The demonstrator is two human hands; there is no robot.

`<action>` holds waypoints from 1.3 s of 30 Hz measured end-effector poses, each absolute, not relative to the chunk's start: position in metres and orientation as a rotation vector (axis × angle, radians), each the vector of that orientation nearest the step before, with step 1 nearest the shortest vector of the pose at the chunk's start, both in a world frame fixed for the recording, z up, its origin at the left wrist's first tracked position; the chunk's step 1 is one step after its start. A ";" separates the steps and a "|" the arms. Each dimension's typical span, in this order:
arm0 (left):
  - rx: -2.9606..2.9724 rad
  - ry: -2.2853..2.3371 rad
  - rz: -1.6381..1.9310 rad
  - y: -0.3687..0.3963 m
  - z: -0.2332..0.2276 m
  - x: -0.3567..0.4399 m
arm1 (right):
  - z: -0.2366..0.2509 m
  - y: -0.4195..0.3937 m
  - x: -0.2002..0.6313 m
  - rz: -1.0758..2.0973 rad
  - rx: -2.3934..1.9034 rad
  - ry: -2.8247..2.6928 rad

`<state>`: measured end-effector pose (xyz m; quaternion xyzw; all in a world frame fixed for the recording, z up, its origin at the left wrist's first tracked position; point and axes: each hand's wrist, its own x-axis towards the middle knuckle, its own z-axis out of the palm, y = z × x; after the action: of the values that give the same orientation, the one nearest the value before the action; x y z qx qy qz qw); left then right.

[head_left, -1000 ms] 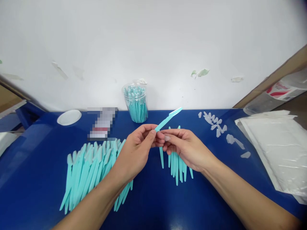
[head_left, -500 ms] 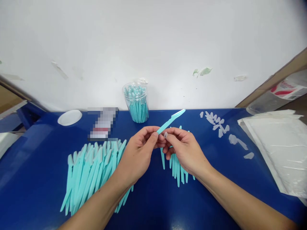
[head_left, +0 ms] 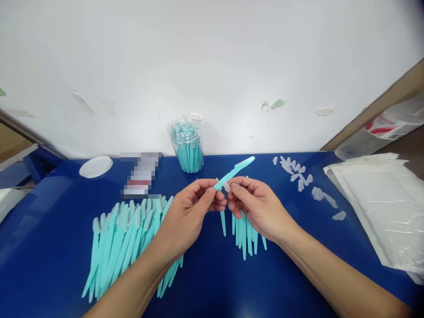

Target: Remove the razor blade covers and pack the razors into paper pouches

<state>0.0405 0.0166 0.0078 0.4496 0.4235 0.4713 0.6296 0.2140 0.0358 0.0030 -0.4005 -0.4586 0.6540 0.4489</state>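
Teal razor [head_left: 233, 170] pinched at its handle by the left hand [head_left: 188, 214] — right hand [head_left: 256, 205] grips a small clear cap [head_left: 227, 187] beside it, above the blue desk [head_left: 212, 282].

White wall [head_left: 212, 62] fills the upper half of the frame, matte, scuffed, with small peeled paint or tape scraps at upper left and right of centre, some greenish. Glossy blue table [head_left: 212, 282] spans the lower half, edge against the wall, soft reflections on its surface at lower left. Brown board or cardboard edge [head_left: 374, 112] slants along the right side. At far left, a tan strip and a dark blue frame piece [head_left: 36, 161] beside the table. Light is even and diffuse, a brighter patch on the wall near the table's back edge at centre. No window or floor visible.
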 end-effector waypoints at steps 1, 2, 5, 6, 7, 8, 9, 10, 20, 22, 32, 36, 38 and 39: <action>1.040 0.976 1.081 0.017 0.008 0.038 | 0.004 0.037 0.217 1.637 -0.981 -1.099; 1.056 0.989 1.085 0.018 0.008 0.033 | 0.005 0.037 0.220 1.642 -0.981 -1.065; 1.182 1.148 1.099 0.021 0.010 0.011 | 0.005 0.038 0.233 1.571 -1.020 -1.001; 1.272 1.231 1.088 0.022 0.012 0.001 | 0.004 0.037 0.238 1.536 -1.040 -0.999; 1.390 1.310 1.063 0.023 0.015 -0.009 | 0.003 0.036 0.242 1.504 -1.062 -1.003; 1.518 1.373 1.021 0.024 0.017 -0.018 | 0.001 0.035 0.245 1.478 -1.084 -1.006; 1.644 1.411 0.970 0.025 0.020 -0.026 | 0.000 0.033 0.248 1.456 -1.104 -1.008; 1.753 1.420 0.920 0.025 0.022 -0.033 | -0.002 0.032 0.250 1.439 -1.119 -1.007; 2.081 1.346 0.817 0.029 0.027 -0.040 | -0.006 0.029 0.253 1.387 -1.230 -1.071; 2.088 1.331 0.821 0.029 0.027 -0.039 | -0.007 0.028 0.253 1.389 -1.231 -1.077; 2.123 1.271 0.735 0.025 0.015 -0.026 | -0.011 0.027 0.252 1.468 -1.227 -1.209; 2.161 1.282 0.748 0.026 0.018 -0.030 | -0.011 0.028 0.254 1.447 -1.209 -1.213; 2.155 1.310 0.764 0.026 0.021 -0.034 | -0.012 0.028 0.254 1.434 -1.196 -1.194; 2.145 1.330 0.773 0.026 0.024 -0.035 | -0.012 0.028 0.255 1.429 -1.189 -1.182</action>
<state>-0.0346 0.0256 0.0235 0.7872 0.4880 0.2838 0.2483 0.2545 0.0282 -0.0122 -0.4815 -0.4785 0.5784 0.4523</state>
